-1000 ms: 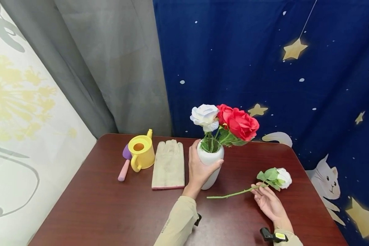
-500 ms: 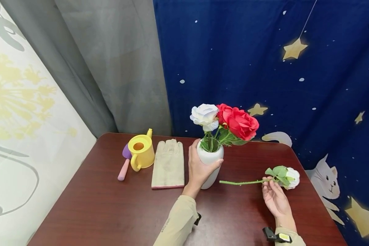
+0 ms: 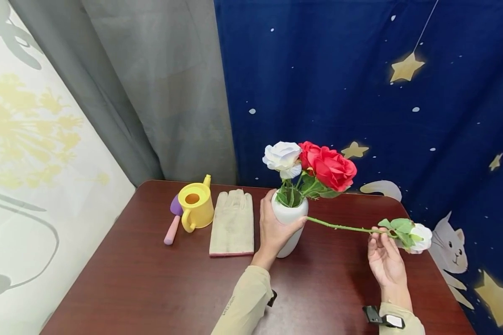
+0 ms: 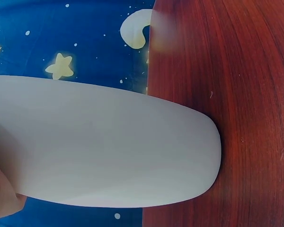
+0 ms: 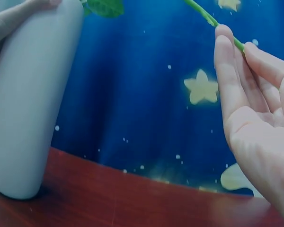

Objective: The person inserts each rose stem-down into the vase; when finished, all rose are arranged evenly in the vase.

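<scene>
My left hand [image 3: 275,231] grips a white vase [image 3: 291,215] round its upper part, thumb across the front. The vase stands on the table, and its smooth lower body [image 4: 113,146] fills the left wrist view. From its mouth rise a white rose [image 3: 282,158] and red rose blooms [image 3: 331,168] with green leaves. Off to the right, my right hand [image 3: 387,263] pinches the stem of another white rose [image 3: 421,238] just below its leaves. That stem lies nearly level, its cut end pointing left beside the vase. In the right wrist view, fingertips [image 5: 223,32] and thumb meet on the green stem [image 5: 202,12].
Left of the vase a pale work glove [image 3: 232,223] lies flat on the brown table [image 3: 159,284]. Beside it are a yellow watering can [image 3: 199,204] and a small trowel with a pink handle [image 3: 172,230]. Curtains [image 3: 339,83] hang behind the table's back edge.
My right hand has moved right and away from me, lifting the white rose; its stem end has swung up toward the vase. The left hand keeps its grip on the vase.
</scene>
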`<state>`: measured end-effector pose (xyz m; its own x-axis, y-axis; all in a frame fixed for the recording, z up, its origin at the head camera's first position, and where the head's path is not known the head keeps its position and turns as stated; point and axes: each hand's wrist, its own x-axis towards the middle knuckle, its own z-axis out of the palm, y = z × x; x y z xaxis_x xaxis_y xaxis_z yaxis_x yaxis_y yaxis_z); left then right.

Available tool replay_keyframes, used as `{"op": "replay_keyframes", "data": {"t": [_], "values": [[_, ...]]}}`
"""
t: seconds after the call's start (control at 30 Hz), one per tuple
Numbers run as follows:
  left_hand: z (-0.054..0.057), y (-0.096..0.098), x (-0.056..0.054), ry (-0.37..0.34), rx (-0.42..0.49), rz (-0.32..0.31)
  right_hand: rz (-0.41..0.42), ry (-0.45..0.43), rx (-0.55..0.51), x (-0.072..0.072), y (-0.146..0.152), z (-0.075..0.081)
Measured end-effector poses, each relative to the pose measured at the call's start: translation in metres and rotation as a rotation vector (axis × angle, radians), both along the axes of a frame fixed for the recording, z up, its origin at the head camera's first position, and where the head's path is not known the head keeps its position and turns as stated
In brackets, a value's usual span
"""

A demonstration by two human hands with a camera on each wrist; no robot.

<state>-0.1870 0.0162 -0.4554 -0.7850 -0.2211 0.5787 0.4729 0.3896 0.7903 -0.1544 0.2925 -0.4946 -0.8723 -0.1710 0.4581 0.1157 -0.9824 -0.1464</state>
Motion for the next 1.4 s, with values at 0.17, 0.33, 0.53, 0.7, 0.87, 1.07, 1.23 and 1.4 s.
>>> {"op": "replay_keyframes", "data": {"t": [0.17,0.33,0.53,0.7,0.87,1.07,1.23,1.4], "values": [[0.001,0.001,-0.001,0.012,-0.014,0.037,-0.065,-0.071,0.011,-0.001,-0.003,0.011],[0.001,0.002,-0.002,0.025,-0.026,0.062,-0.159,-0.140,0.008,0.000,-0.005,0.018],[0.003,0.002,-0.002,0.031,-0.032,0.072,-0.277,-0.172,0.053,-0.001,-0.008,0.029],[0.002,0.002,0.000,0.019,-0.026,0.077,-0.293,-0.187,0.084,0.001,-0.011,0.037],[0.001,0.003,0.001,0.010,-0.022,0.070,-0.300,-0.183,0.103,0.004,-0.013,0.043],[0.001,0.004,0.001,0.010,-0.023,0.062,-0.373,-0.165,0.198,0.005,-0.013,0.053],[0.001,0.004,0.000,0.016,-0.027,0.060,-0.442,-0.155,0.234,0.006,-0.014,0.064],[0.001,0.005,0.001,0.007,-0.024,0.063,-0.528,-0.150,0.291,0.007,-0.015,0.073]]}}
